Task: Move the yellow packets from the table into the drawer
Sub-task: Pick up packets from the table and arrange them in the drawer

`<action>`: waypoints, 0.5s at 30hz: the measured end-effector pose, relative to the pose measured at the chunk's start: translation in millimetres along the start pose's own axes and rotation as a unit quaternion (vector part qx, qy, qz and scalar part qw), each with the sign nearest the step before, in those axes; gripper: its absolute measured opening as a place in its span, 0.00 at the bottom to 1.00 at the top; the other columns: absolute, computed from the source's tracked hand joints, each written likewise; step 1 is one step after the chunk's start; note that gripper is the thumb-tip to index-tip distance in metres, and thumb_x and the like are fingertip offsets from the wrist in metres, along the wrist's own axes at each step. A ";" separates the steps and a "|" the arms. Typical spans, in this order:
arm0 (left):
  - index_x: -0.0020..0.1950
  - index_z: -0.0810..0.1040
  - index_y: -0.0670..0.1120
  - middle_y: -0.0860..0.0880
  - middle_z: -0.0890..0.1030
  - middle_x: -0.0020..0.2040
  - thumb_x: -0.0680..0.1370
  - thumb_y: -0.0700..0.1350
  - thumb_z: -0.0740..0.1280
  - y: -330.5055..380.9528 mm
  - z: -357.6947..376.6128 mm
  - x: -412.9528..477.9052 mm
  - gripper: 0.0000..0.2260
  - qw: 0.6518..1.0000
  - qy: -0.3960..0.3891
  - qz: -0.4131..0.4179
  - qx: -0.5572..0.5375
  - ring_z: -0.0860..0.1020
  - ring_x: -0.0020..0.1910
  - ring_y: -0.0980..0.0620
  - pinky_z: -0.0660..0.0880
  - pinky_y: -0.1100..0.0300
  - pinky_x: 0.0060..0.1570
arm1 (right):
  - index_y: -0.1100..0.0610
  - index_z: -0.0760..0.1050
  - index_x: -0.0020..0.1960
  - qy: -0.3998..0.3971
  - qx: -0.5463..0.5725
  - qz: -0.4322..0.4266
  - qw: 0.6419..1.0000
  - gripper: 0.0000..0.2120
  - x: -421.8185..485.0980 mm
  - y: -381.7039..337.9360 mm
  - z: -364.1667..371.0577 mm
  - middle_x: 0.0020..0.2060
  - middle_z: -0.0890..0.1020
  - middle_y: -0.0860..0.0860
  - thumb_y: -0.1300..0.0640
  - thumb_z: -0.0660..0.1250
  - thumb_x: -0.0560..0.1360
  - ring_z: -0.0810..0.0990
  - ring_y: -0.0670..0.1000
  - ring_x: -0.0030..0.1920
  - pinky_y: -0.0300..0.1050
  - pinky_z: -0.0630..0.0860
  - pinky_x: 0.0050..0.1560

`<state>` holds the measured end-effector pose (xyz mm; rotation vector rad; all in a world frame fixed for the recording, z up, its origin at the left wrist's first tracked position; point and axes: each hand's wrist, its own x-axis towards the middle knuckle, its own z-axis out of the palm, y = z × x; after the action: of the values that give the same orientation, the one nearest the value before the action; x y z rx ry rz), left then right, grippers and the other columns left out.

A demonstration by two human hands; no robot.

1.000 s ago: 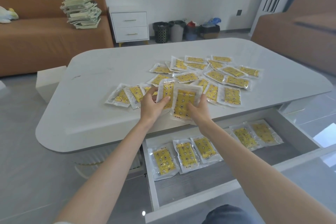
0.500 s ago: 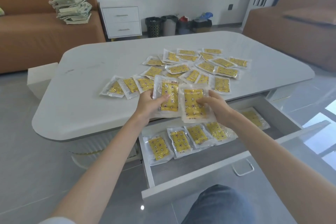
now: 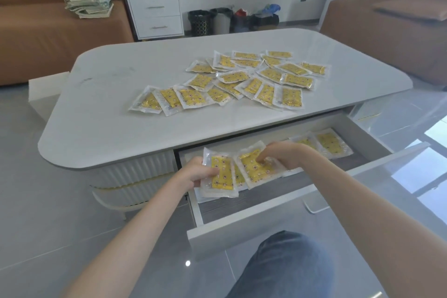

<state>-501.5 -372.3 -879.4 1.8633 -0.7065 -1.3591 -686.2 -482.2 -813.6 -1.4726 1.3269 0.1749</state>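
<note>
Left hand (image 3: 196, 173): the thumb is lying across the face of one yellow packet (image 3: 221, 176) and pinching it near its left edge, a narrow grip with the fingers hidden beneath. This packet is hanging over the left end of the open drawer (image 3: 266, 215).

Right hand (image 3: 283, 155): the fingers are curling down, tips pressing on a second packet (image 3: 254, 169), which is tilting just beside the first. Thumb hidden.

Both packets are rectangular sleeves of clear crinkly plastic with yellow patterned inserts. More drawer packets (image 3: 332, 144) are lying flat at the right end. Loose packets (image 3: 242, 80) are overlapping on the glossy white, round-cornered table (image 3: 121, 128).
</note>
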 end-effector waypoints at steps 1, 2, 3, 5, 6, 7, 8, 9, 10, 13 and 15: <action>0.54 0.77 0.40 0.41 0.81 0.51 0.75 0.34 0.68 -4.4 -0.4 5.9 0.08 1.000 0.024 -0.006 0.016 0.81 0.48 0.45 0.78 0.48 0.52 | 0.63 0.63 0.68 0.011 -0.001 0.001 1.000 0.21 6.3 -0.7 2.7 0.64 0.72 0.56 0.63 0.64 0.78 0.77 0.53 0.49 0.43 0.73 0.47; 0.56 0.76 0.39 0.40 0.81 0.53 0.75 0.34 0.68 -8.1 -0.6 11.8 0.10 0.999 0.042 -0.011 0.033 0.81 0.51 0.43 0.78 0.46 0.54 | 0.64 0.62 0.69 0.019 0.002 0.000 1.000 0.22 12.4 -1.1 5.3 0.60 0.73 0.57 0.63 0.64 0.78 0.78 0.53 0.46 0.44 0.74 0.45; 0.57 0.75 0.37 0.38 0.80 0.55 0.75 0.34 0.68 -11.2 -1.1 18.5 0.11 0.997 0.058 -0.018 0.050 0.80 0.53 0.42 0.77 0.45 0.55 | 0.64 0.63 0.68 0.027 0.006 -0.001 1.000 0.21 17.0 -2.5 8.6 0.54 0.75 0.56 0.63 0.64 0.78 0.78 0.53 0.42 0.45 0.76 0.43; 0.58 0.75 0.36 0.38 0.79 0.55 0.74 0.33 0.68 -13.9 -0.6 28.0 0.12 0.992 0.080 -0.019 0.093 0.80 0.49 0.45 0.79 0.52 0.49 | 0.64 0.64 0.64 0.049 -0.003 -0.001 0.999 0.16 27.5 -5.5 15.6 0.48 0.75 0.56 0.63 0.63 0.78 0.79 0.55 0.44 0.48 0.77 0.48; 0.58 0.74 0.36 0.39 0.79 0.54 0.74 0.33 0.67 -14.0 0.3 30.9 0.12 0.989 0.087 -0.015 0.121 0.79 0.46 0.47 0.77 0.57 0.42 | 0.64 0.64 0.65 0.059 -0.020 -0.002 0.998 0.17 33.0 -7.0 18.9 0.51 0.75 0.57 0.63 0.63 0.78 0.79 0.58 0.51 0.52 0.77 0.55; 0.60 0.74 0.36 0.40 0.79 0.53 0.74 0.33 0.66 -14.1 1.3 34.5 0.14 0.985 0.095 -0.011 0.146 0.78 0.45 0.48 0.74 0.61 0.37 | 0.64 0.64 0.66 0.065 -0.036 -0.005 0.997 0.18 37.1 -9.2 22.0 0.55 0.75 0.58 0.63 0.63 0.78 0.77 0.60 0.57 0.55 0.75 0.60; 0.63 0.72 0.35 0.40 0.79 0.54 0.74 0.33 0.65 -13.2 2.8 36.5 0.17 0.980 0.101 -0.008 0.169 0.78 0.45 0.48 0.71 0.63 0.33 | 0.65 0.64 0.67 0.070 -0.052 -0.011 0.996 0.19 39.9 -12.2 25.6 0.56 0.75 0.59 0.63 0.62 0.78 0.75 0.60 0.61 0.56 0.73 0.63; 0.65 0.70 0.34 0.40 0.78 0.53 0.75 0.33 0.64 -12.9 4.0 39.4 0.19 0.976 0.111 -0.006 0.190 0.77 0.44 0.48 0.70 0.64 0.32 | 0.65 0.64 0.68 0.074 -0.071 -0.013 0.995 0.19 42.8 -14.6 29.1 0.56 0.74 0.58 0.63 0.62 0.79 0.75 0.60 0.62 0.55 0.72 0.65; 0.66 0.69 0.34 0.41 0.78 0.53 0.75 0.32 0.62 -11.7 6.0 39.8 0.19 0.970 0.120 0.000 0.209 0.77 0.43 0.49 0.70 0.63 0.32 | 0.64 0.63 0.69 0.078 -0.089 -0.013 0.993 0.20 46.4 -16.5 32.6 0.57 0.74 0.59 0.63 0.61 0.79 0.74 0.59 0.61 0.52 0.71 0.65; 0.64 0.70 0.34 0.39 0.76 0.56 0.76 0.30 0.58 -9.1 12.2 39.2 0.17 0.953 0.129 0.017 0.274 0.77 0.52 0.45 0.73 0.58 0.41 | 0.63 0.60 0.72 0.074 -0.130 -0.015 0.989 0.22 55.7 -21.8 41.8 0.66 0.70 0.60 0.63 0.59 0.80 0.71 0.58 0.58 0.44 0.69 0.54; 0.69 0.65 0.32 0.34 0.70 0.66 0.75 0.27 0.57 -9.5 15.3 38.7 0.21 0.936 0.123 0.027 0.329 0.74 0.62 0.41 0.74 0.57 0.55 | 0.63 0.58 0.73 0.078 -0.151 -0.011 0.985 0.23 63.9 -21.6 45.3 0.68 0.68 0.59 0.63 0.59 0.80 0.70 0.58 0.64 0.43 0.68 0.52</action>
<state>-504.5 -399.9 -911.8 2.4507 -1.1666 -0.8780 -622.7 -491.8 -863.5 -1.7855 1.4572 0.2609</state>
